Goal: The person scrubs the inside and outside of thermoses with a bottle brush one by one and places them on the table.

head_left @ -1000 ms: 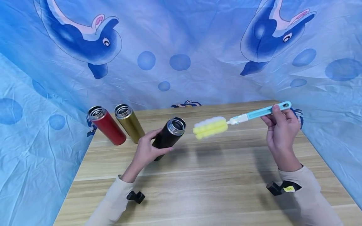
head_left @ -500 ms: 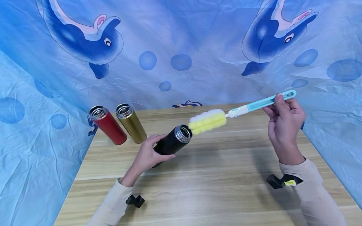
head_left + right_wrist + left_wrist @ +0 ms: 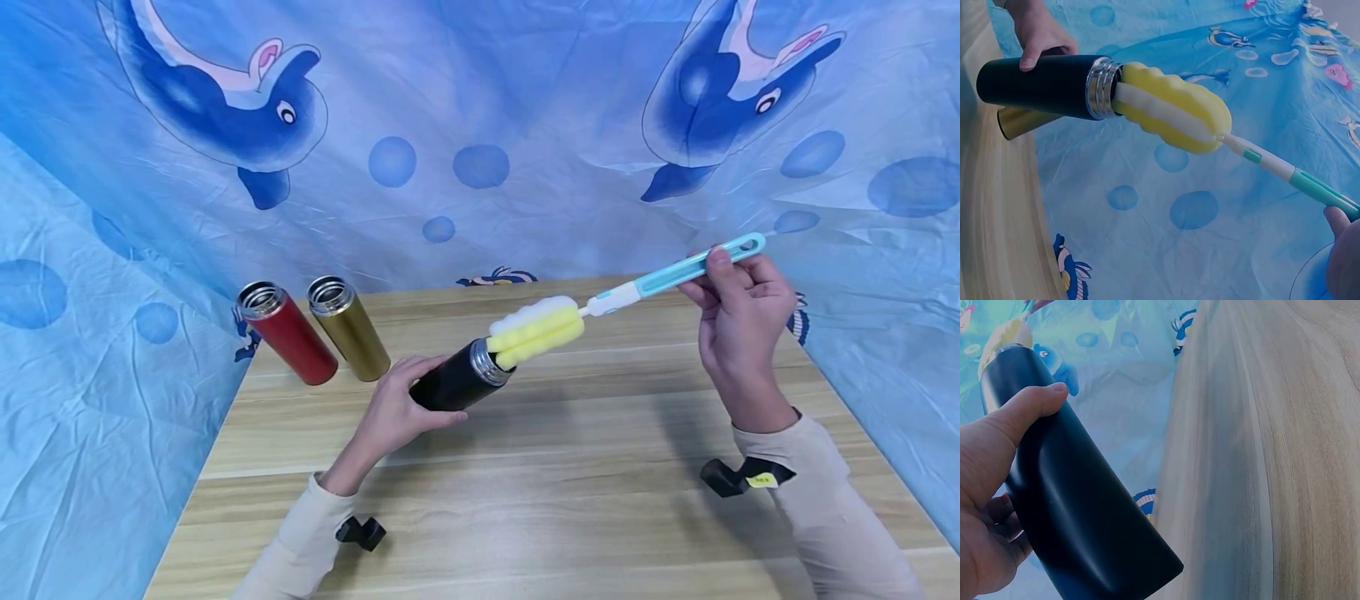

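Note:
My left hand (image 3: 397, 404) grips a black thermos bottle (image 3: 455, 381) round its body, tilted so its open steel mouth (image 3: 1102, 87) faces right and up. My right hand (image 3: 742, 325) pinches the turquoise handle of a sponge bottle brush (image 3: 671, 275) between thumb and fingers. Its yellow and white sponge head (image 3: 1175, 109) has its tip at the bottle's mouth, just inside the rim; most of the sponge is outside. In the left wrist view the thumb lies along the black bottle (image 3: 1085, 481), and the sponge is mostly hidden behind the bottle's neck.
A red bottle (image 3: 288, 333) and a gold bottle (image 3: 349, 329), both lidless, stand at the back left of the wooden table (image 3: 525, 500). A blue curtain (image 3: 480, 100) with dolphins hangs behind and along both sides.
My left hand has tipped the black bottle further right. My right hand has raised the brush handle and moved the brush left, bringing its sponge tip into the bottle's mouth.

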Available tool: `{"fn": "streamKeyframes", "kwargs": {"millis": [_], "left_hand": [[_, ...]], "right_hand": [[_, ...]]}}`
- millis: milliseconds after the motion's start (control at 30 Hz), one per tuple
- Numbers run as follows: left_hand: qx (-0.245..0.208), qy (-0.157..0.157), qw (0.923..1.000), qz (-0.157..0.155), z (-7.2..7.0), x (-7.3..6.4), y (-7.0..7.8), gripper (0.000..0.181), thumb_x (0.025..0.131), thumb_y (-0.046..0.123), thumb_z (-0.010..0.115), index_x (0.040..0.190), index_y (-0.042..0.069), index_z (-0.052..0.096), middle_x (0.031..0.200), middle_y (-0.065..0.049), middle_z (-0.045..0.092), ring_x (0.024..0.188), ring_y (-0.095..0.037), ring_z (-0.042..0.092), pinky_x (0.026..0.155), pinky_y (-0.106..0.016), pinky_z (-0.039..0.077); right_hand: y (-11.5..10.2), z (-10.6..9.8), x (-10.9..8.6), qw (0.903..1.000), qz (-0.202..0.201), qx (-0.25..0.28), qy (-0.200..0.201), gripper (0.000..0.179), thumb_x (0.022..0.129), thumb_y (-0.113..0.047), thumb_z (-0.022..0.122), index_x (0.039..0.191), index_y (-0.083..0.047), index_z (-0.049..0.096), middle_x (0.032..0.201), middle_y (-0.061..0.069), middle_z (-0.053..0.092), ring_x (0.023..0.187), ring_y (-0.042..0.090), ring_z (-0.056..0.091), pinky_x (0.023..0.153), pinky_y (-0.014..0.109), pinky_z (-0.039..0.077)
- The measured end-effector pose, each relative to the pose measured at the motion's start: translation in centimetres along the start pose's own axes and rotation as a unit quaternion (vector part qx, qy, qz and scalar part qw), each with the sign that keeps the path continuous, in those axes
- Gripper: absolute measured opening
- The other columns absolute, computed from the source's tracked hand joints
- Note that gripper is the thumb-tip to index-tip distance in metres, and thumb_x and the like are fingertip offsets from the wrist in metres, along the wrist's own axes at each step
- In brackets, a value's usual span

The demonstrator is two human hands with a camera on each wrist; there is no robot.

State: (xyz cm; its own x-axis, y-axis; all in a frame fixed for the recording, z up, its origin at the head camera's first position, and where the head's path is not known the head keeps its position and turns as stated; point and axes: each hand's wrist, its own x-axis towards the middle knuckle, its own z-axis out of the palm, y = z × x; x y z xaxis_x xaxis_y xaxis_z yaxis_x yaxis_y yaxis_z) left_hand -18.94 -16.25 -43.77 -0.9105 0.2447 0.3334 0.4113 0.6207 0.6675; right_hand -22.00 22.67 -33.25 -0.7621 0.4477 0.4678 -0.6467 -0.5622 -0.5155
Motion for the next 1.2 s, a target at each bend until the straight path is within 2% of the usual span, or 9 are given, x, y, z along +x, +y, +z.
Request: {"fn": "streamKeyframes", "kwargs": {"millis": [267, 467, 833, 1033, 1200], "left_hand": [[0.000, 0.002, 1.0000, -0.002, -0.1, 0.1, 0.0, 0.076, 0.065, 0.035, 0.099, 0.133, 0.020, 0.069, 0.124, -0.001, 0.071, 0.115, -0.022, 0.059, 0.090, -0.051, 0.053], [0.012, 0.001, 0.9998, 0.013, -0.1, 0.2, 0.2, 0.075, 0.064, 0.032, 0.100, 0.132, 0.022, 0.070, 0.123, -0.001, 0.072, 0.114, -0.022, 0.060, 0.089, -0.050, 0.054], [0.029, -0.001, 0.9990, 0.034, 0.0, 0.2, 0.5, 0.074, 0.060, 0.037, 0.100, 0.127, 0.020, 0.073, 0.118, 0.001, 0.073, 0.109, -0.019, 0.061, 0.085, -0.044, 0.055], [0.043, -0.003, 0.9979, 0.049, 0.2, 0.2, 0.4, 0.075, 0.058, 0.037, 0.101, 0.126, 0.021, 0.074, 0.116, 0.002, 0.073, 0.107, -0.018, 0.062, 0.084, -0.042, 0.055], [0.050, -0.001, 0.9980, 0.039, 0.3, 0.2, 0.5, 0.075, 0.058, 0.037, 0.101, 0.126, 0.020, 0.074, 0.116, 0.001, 0.073, 0.106, -0.018, 0.061, 0.082, -0.042, 0.054]], "right_hand": [[-0.1, 0.2, 0.0, 0.9996, -0.013, 0.005, -0.026, 0.012, 0.089, 0.019, 0.064, 0.098, 0.025, 0.058, 0.081, 0.030, 0.070, 0.066, 0.032, 0.074, 0.058, 0.033, 0.061], [-0.1, 0.2, -0.2, 0.9987, -0.024, 0.001, -0.046, 0.009, 0.088, 0.023, 0.061, 0.095, 0.027, 0.058, 0.078, 0.031, 0.070, 0.065, 0.033, 0.074, 0.057, 0.034, 0.061], [0.0, 0.3, -0.5, 0.9948, -0.041, -0.049, -0.080, 0.012, 0.087, 0.022, 0.063, 0.096, 0.029, 0.057, 0.081, 0.031, 0.071, 0.068, 0.031, 0.075, 0.059, 0.034, 0.061], [0.7, 0.0, -1.0, 0.9943, -0.030, -0.058, -0.084, 0.012, 0.089, 0.021, 0.061, 0.098, 0.028, 0.057, 0.083, 0.029, 0.072, 0.070, 0.030, 0.075, 0.061, 0.035, 0.061], [1.1, -0.3, -1.5, 0.9930, -0.039, -0.071, -0.086, 0.011, 0.089, 0.021, 0.061, 0.098, 0.026, 0.059, 0.082, 0.026, 0.072, 0.070, 0.028, 0.075, 0.062, 0.034, 0.061]]}}
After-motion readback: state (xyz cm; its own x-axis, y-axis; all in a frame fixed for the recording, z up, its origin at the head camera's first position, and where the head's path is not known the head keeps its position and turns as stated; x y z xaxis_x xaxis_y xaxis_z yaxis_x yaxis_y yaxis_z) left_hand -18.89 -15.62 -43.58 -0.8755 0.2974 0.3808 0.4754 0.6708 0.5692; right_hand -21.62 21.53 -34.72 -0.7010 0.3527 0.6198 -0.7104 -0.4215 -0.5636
